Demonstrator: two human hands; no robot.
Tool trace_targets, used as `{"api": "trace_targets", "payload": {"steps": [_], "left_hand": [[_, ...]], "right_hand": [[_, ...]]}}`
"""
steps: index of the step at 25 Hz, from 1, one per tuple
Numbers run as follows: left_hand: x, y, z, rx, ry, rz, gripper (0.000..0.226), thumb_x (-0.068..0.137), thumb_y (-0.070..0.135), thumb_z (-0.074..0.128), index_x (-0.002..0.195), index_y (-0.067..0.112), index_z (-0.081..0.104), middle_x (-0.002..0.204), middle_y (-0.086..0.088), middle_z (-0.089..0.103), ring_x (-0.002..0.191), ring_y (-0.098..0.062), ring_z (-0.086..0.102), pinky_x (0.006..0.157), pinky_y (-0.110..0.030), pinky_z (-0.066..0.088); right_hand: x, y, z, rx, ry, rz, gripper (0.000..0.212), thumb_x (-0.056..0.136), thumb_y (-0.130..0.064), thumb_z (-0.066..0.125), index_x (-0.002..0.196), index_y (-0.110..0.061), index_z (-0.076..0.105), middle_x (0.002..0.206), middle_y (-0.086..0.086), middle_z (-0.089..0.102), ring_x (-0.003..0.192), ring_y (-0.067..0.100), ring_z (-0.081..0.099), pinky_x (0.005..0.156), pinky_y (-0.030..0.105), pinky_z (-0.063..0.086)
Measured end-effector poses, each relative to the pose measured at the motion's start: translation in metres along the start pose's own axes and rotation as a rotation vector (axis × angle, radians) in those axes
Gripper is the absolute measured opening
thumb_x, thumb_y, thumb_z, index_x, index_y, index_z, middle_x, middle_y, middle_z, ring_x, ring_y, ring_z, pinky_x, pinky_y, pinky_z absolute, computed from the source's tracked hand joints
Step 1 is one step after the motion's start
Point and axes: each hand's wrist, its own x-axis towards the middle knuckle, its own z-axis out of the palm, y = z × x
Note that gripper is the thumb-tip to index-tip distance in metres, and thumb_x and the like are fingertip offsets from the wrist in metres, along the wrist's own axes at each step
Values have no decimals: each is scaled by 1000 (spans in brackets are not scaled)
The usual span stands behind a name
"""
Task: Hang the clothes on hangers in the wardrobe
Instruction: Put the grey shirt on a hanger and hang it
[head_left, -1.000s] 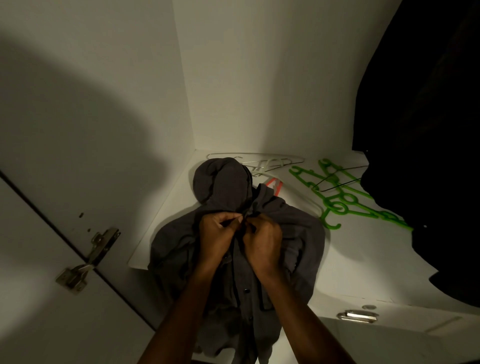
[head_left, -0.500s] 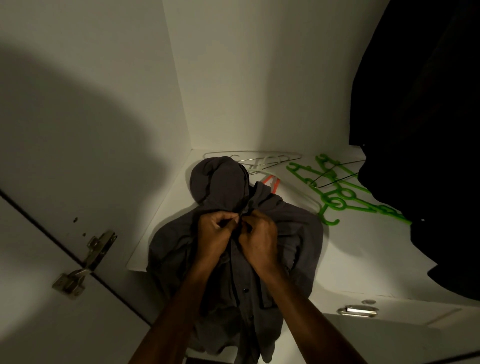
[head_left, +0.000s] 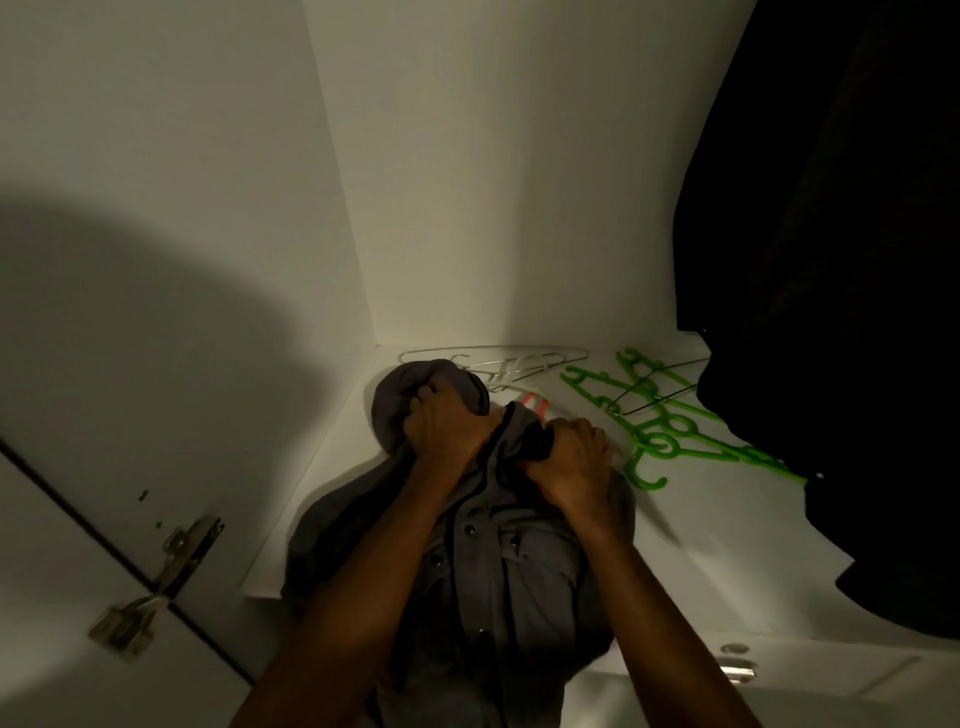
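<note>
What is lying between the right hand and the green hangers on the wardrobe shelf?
In the head view nothing lies there: between the right hand and the green hangers only a narrow bare strip of the white shelf shows.

Two hands: left hand (head_left: 445, 422), right hand (head_left: 570, 462). One grey hooded shirt (head_left: 498, 571) on shelf (head_left: 691, 540). Green plastic hangers (head_left: 660, 431): at least two, overlapping (exact count unclear). One pale wire hanger (head_left: 493, 358) by back wall. One thin dark wire hanger (head_left: 657, 389) across green ones. One orange hanger (head_left: 535, 402), partly visible. One dark hanging garment (head_left: 841, 312). Two metal door hinges (head_left: 156, 582) (head_left: 737, 670).
</note>
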Motion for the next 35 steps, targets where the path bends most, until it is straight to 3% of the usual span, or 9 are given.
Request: {"api": "trace_targets", "payload": {"steps": [3,7,12,15,20,23,27,30,35], "left_hand": [[19,8,12,146,-80,-9,103,74,73,69,144,3,41,137,-19,52,117,-35,60,88,-41,53],[30,-4,0,-16,29,-7,35,98,37,55,108,7,68,102,-10,72,90,-29,69,80,-38,59],[30,-45,-36,-316,109,-277,45,97,39,50,102,-1,70,98,-17,72,95,-39,69,77,-36,51],[28,-77,-50,-552,79,-405,48,85,44,49,78,1,70,68,-11,74,61,-31,73,71,-39,61],[17,-93,-82,-859,5,-446,27,93,24,56,84,1,67,73,-17,72,53,-30,70,39,-23,49],[15,-82,-108,-1030,5,-361,17,97,8,51,90,-1,65,85,-18,69,53,-23,69,46,-27,55],[19,-62,-145,-1096,174,-53,19,84,4,57,81,13,74,88,-17,73,85,-30,68,78,-40,55],[21,-37,-168,-1167,173,-21,27,89,2,56,89,22,74,93,-8,74,94,-30,69,88,-39,55],[15,-22,-212,-1247,256,-73,22,90,1,54,84,13,71,82,-13,68,74,-30,65,66,-36,53]], "right_hand": [[6,9,3,-66,-113,-15,60,79,-50,74,127,-17,59,133,14,55,129,37,45,105,45,38],[10,13,3,-32,-114,-68,57,75,-52,75,116,-16,61,123,12,63,118,33,55,89,38,46],[17,18,-18,82,-203,-132,68,60,-68,80,107,-22,64,109,4,71,98,27,68,68,31,46],[12,17,-29,232,-109,-184,67,54,-67,85,107,-31,65,106,-3,73,95,22,69,69,29,47],[4,16,-46,305,30,-283,59,48,-65,87,91,-33,63,85,-9,69,83,18,68,69,31,54],[0,10,-58,415,102,-339,59,44,-65,89,89,-33,68,82,-14,72,76,11,69,66,32,57],[-7,-13,-79,528,202,-481,49,50,-62,88,85,-31,76,77,-16,74,72,3,69,62,30,56],[-11,-31,-92,549,239,-541,34,57,-52,93,76,-30,76,70,-17,72,65,0,65,57,27,52],[-7,-51,-149,703,320,-614,35,48,-55,92,67,-34,72,68,-20,71,60,4,65,54,29,54]]}}
